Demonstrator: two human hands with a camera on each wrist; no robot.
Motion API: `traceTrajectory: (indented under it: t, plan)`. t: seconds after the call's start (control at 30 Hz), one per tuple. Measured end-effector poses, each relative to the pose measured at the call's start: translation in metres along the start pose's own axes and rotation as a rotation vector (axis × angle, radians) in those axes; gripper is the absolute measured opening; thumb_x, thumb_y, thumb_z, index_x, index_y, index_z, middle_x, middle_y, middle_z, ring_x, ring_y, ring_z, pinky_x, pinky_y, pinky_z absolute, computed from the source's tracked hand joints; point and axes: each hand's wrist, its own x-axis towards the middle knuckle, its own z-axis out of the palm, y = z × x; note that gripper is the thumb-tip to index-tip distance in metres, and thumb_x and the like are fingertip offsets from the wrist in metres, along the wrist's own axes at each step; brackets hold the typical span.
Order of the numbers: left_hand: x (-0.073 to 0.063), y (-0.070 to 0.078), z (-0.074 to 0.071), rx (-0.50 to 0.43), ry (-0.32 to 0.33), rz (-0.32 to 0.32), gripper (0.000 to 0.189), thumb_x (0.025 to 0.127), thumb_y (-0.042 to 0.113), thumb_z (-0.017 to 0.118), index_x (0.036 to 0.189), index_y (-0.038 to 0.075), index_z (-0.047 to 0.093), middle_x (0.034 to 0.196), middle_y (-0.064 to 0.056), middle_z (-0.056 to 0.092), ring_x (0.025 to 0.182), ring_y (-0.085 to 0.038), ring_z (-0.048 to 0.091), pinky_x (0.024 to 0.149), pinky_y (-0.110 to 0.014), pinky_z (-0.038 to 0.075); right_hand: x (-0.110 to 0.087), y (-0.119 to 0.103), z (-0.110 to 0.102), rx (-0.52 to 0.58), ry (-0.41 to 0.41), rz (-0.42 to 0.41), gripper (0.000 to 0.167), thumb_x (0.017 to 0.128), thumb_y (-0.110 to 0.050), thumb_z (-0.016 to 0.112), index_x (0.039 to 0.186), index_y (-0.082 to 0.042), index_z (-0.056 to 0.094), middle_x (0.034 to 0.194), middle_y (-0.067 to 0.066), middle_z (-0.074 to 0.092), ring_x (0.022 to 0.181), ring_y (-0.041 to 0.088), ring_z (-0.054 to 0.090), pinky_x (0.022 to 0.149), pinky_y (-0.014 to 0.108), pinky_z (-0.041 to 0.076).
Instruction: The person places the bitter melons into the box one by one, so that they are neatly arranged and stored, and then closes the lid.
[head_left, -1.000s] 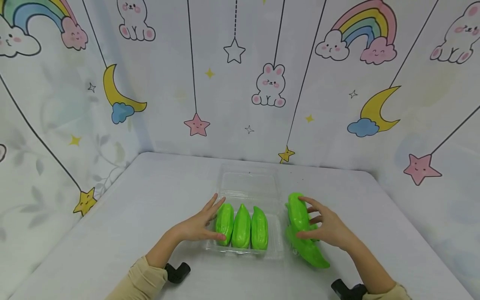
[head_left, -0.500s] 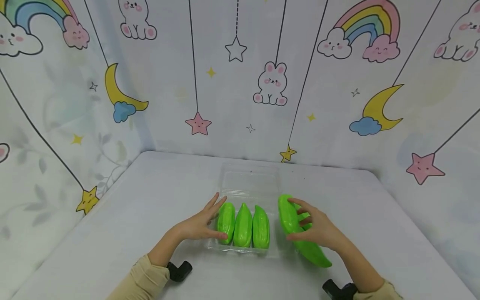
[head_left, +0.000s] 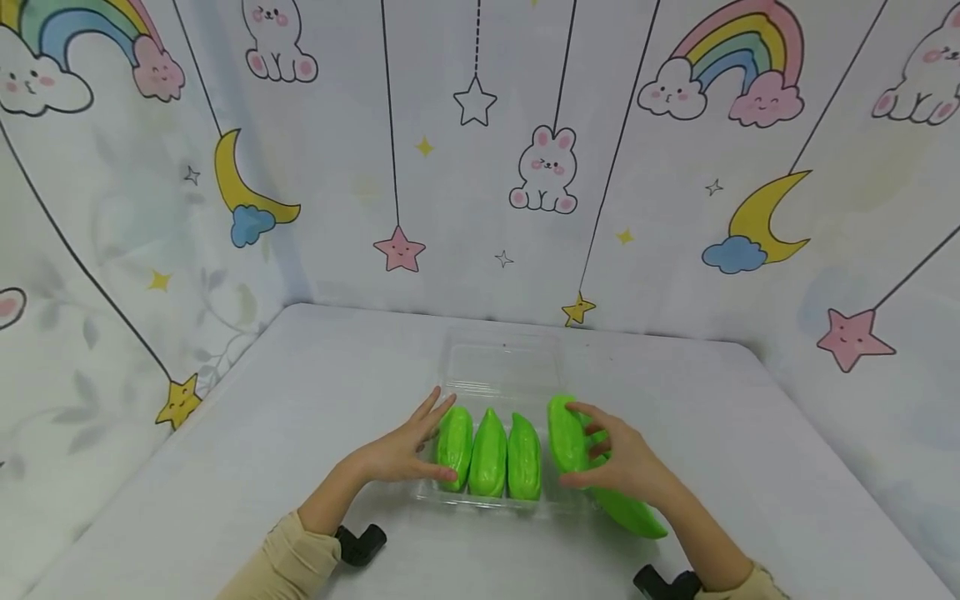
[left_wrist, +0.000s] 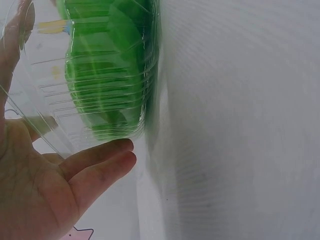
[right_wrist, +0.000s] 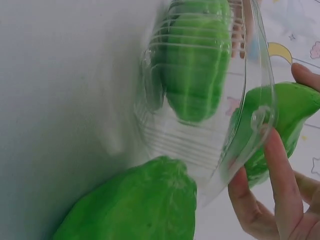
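Three glossy green ribbed toy vegetables, gourd-like with tapered tips (head_left: 491,454), lie side by side in a clear plastic clamshell box (head_left: 487,502). My left hand (head_left: 397,450) rests against the box's left side, fingers straight and spread, thumb toward the front; its fingertips (left_wrist: 127,150) reach the clear wall. My right hand (head_left: 630,454) holds a fourth green vegetable (head_left: 566,437) between thumb and fingers, over the box's right end. In the right wrist view this held vegetable (right_wrist: 292,107) shows partly behind the box's rim. More green shows behind my right fingers.
Another green vegetable (head_left: 632,512) lies on the white table (head_left: 337,358) just right of the box. The box's lid (head_left: 502,362) is folded back flat behind it. A printed cloth backdrop (head_left: 465,183) stands along the table's far edge.
My right hand has moved left with the held vegetable, from above the loose pile to the box's right end. My left hand has stayed in place at the box.
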Motion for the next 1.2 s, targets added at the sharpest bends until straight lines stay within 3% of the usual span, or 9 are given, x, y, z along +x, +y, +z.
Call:
traceTrajectory:
  t: [0.27,0.5,0.73,0.97,1.2]
  plan:
    - [0.002,-0.002,0.001,0.010,0.004,0.001,0.104,0.076,0.040,0.073,0.149,0.020,0.001,0.150,-0.013,-0.018,0.127,-0.044,0.029,0.096,-0.049,0.039,0.002,-0.008,0.005,-0.061,0.011,-0.063,0.092,0.056,-0.024,0.088,0.134,-0.005,0.042,0.112,0.017,0.053,0.076,0.017,0.059,0.062,0.026,0.050]
    - [0.002,-0.002,0.001,0.006,0.008,-0.008,0.105,0.075,0.040,0.073,0.148,0.022,0.000,0.150,-0.012,-0.017,0.127,-0.044,0.031,0.096,-0.050,0.038,0.003,-0.012,0.012,-0.135,0.037,-0.064,0.092,0.053,-0.026,0.089,0.133,-0.008,0.046,0.119,0.022,0.048,0.072,0.016,0.058,0.060,0.022,0.049]
    - [0.003,-0.002,0.000,-0.007,0.003,-0.003,0.105,0.076,0.040,0.073,0.148,0.022,0.000,0.150,-0.013,-0.018,0.127,-0.045,0.030,0.097,-0.050,0.038,0.002,-0.014,0.021,-0.242,0.029,-0.002,0.094,0.051,-0.029,0.090,0.133,-0.013,0.047,0.106,0.019,0.049,0.078,0.020,0.053,0.063,0.031,0.048]
    - [0.003,-0.002,0.001,-0.006,0.005,-0.004,0.105,0.075,0.040,0.073,0.148,0.022,0.000,0.150,-0.013,-0.017,0.127,-0.045,0.030,0.096,-0.050,0.038,0.001,-0.015,0.026,-0.317,0.045,0.018,0.091,0.052,-0.031,0.089,0.131,-0.010,0.050,0.120,0.028,0.045,0.106,0.039,0.050,0.083,0.053,0.046]
    - [0.002,-0.002,0.000,0.004,0.010,-0.008,0.105,0.075,0.040,0.073,0.148,0.023,0.000,0.150,-0.013,-0.016,0.128,-0.044,0.029,0.096,-0.050,0.038,0.001,-0.015,0.028,-0.349,0.039,0.030,0.082,0.052,-0.033,0.089,0.123,-0.007,0.056,0.114,0.021,0.047,0.100,0.033,0.052,0.080,0.048,0.048]
